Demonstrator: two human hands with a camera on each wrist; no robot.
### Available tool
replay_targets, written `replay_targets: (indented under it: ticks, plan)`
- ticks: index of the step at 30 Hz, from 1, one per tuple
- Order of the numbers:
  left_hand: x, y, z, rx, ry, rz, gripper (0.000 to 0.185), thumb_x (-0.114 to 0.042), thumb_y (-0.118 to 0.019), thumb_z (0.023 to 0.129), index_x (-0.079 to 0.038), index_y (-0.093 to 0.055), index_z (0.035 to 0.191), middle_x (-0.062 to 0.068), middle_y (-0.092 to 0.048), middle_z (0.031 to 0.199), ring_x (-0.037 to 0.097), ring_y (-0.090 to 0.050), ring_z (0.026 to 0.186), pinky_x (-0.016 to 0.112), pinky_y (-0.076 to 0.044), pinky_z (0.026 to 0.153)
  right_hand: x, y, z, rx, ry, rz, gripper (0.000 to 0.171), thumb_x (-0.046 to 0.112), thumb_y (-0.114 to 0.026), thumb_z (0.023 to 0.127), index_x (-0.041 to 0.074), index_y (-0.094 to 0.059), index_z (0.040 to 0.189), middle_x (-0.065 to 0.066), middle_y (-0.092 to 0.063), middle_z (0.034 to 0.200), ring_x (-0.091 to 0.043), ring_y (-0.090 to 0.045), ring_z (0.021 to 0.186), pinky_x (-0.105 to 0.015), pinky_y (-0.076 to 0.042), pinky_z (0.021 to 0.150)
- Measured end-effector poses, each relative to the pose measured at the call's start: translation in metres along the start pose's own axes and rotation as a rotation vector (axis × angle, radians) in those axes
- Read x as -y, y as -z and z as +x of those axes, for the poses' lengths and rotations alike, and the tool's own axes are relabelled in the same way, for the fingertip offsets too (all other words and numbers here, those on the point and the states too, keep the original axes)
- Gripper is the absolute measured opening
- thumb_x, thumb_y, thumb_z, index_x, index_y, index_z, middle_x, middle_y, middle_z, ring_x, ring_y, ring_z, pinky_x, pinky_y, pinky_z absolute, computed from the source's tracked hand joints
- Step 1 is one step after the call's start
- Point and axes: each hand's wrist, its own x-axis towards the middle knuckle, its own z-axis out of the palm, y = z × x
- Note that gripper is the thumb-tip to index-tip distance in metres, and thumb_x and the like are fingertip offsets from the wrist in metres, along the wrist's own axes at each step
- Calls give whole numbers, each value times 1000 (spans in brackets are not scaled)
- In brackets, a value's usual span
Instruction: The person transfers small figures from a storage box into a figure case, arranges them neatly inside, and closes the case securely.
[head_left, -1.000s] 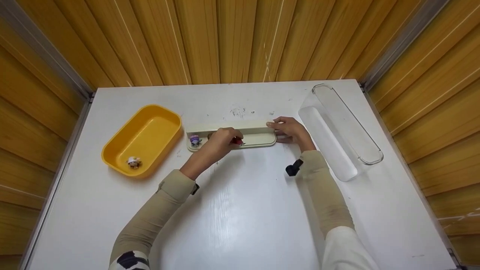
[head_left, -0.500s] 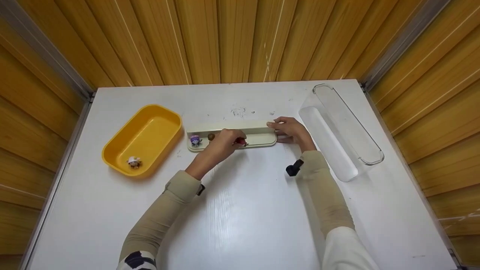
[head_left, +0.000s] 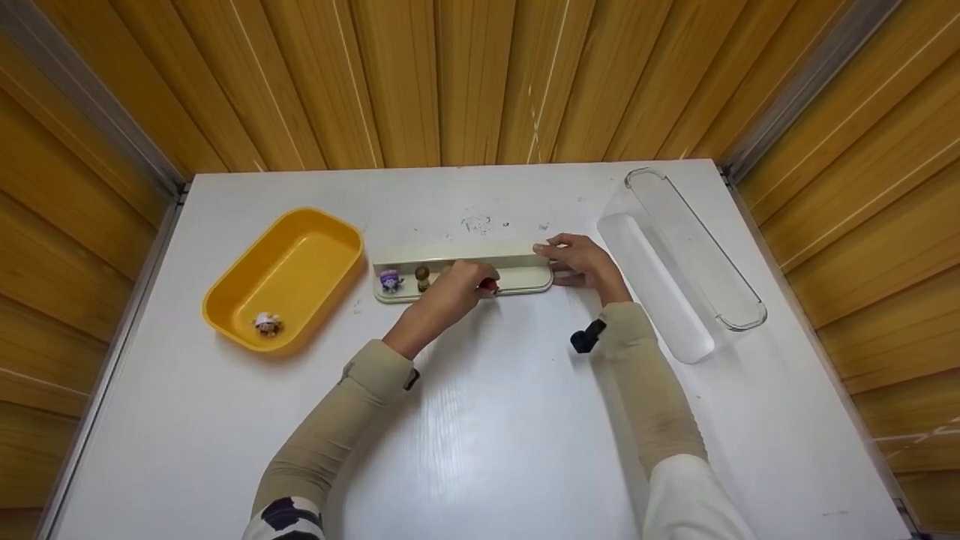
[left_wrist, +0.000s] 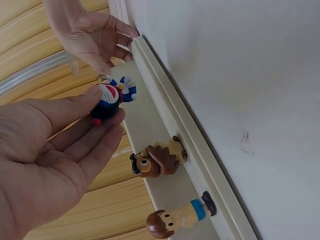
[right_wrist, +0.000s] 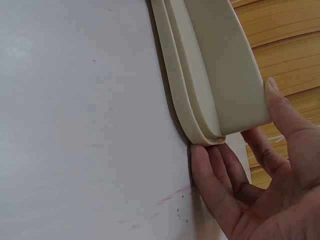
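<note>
My left hand pinches a small blue, white and red cat figurine between thumb and fingers, above a long cream tray with a raised back wall. In the head view only a reddish bit of the figurine shows. My right hand grips the tray's right end; in the right wrist view its thumb lies on the back wall and its fingers touch the rounded end. Inside the tray stand a purple-hatted figurine, a brown-haired figurine with blue shorts and a shaggy brown figurine, hidden by the left hand in the head view.
At the left is a yellow bin with a white-topped figurine inside. A long clear plastic cover lies at the right. Wood-patterned walls border the white table at the back and sides.
My left hand has shifted right along the tray with the cat figurine, uncovering the brown-haired figurine behind it. The right hand keeps its hold on the tray's end.
</note>
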Motion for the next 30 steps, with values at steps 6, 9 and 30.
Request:
replay_targets:
  ticks: [6,9,30]
  plan:
    - [-1,-1,3,4,-1,37,11,4,-64,97,0,-73,102,9,-72,97,18,-60,84,34,-54,74,-1,0,0,9,2,5,54,40,-79,89,13,-57,130,-9,-63,127,-20,-67,105,-36,-59,88]
    - [-2,0,6,-2,3,34,13,3,-61,99,-1,-73,99,8,-72,95,16,-56,81,33,-50,70,-1,0,0,17,10,18,56,41,-80,88,13,-56,131,-9,-63,127,-20,-67,107,-37,-59,90]
    - [-18,0,30,41,34,289,12,-7,-67,97,-5,-77,103,10,-75,98,21,-68,80,38,-58,71,-1,1,1,22,24,-11,61,41,-78,89,11,-55,136,-13,-57,137,-24,-65,110,-38,-59,89]
